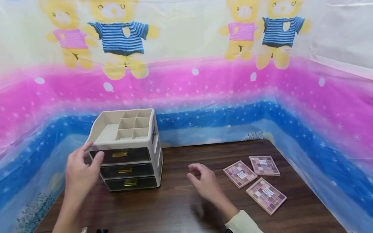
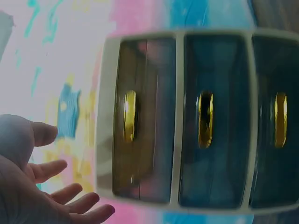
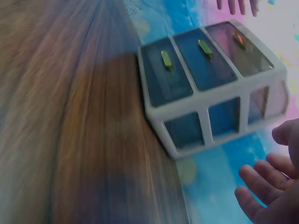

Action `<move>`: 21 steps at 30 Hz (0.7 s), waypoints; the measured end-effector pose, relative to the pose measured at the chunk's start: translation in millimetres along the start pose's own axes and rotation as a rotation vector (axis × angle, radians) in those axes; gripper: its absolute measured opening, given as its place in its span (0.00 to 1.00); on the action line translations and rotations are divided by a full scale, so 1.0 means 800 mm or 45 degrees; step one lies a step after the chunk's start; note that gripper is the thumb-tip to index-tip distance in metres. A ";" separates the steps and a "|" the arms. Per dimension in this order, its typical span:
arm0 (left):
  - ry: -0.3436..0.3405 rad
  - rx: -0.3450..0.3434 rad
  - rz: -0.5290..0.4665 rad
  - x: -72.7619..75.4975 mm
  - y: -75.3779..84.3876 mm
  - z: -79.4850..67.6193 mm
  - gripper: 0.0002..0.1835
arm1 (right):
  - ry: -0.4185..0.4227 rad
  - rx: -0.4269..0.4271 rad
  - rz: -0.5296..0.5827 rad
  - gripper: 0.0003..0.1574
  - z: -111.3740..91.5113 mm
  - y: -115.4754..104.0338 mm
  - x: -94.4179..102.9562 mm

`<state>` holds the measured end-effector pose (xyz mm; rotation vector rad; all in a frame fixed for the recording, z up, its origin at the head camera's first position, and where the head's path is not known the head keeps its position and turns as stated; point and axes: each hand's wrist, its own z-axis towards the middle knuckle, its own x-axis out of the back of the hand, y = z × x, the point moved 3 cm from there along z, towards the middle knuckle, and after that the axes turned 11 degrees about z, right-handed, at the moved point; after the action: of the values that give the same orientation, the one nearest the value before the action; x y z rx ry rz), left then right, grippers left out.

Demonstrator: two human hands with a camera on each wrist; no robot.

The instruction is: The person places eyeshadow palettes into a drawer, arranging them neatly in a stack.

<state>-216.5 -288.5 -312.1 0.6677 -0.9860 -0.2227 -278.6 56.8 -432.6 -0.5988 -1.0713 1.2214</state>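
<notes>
A cream drawer organizer (image 1: 125, 142) stands on the left of the table. It has three dark see-through drawers with gold handles (image 2: 205, 119), and a divided top tray. My left hand (image 1: 83, 168) is at its front left corner, fingers spread; whether it touches the organizer I cannot tell. In the left wrist view the drawer fronts are all closed. My right hand (image 1: 205, 181) hovers over the table, right of the organizer, with loosely bent fingers and nothing in them. Three pinkish makeup palettes (image 1: 240, 174) lie flat to its right.
The brown wooden table (image 1: 163, 210) runs to a printed cloth backdrop (image 1: 192, 77) with teddy bears behind and at both sides. A small dark object (image 1: 102, 231) shows at the bottom edge of the head view.
</notes>
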 end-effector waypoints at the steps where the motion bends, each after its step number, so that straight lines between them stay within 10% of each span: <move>1: -0.010 0.029 -0.006 0.003 -0.006 0.006 0.32 | -0.031 -0.015 0.027 0.17 0.005 -0.003 -0.008; 9: -0.163 0.161 -0.087 0.006 -0.046 0.048 0.39 | -0.228 -0.124 0.166 0.30 0.047 -0.038 -0.068; 21: -0.342 0.254 -0.493 -0.014 -0.064 0.079 0.34 | -0.217 -0.148 0.212 0.29 0.091 -0.073 -0.115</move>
<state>-268.9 -349.6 -327.5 1.0303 -1.1390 -0.5711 -315.8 -59.1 -382.9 -0.6941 -1.2617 1.3803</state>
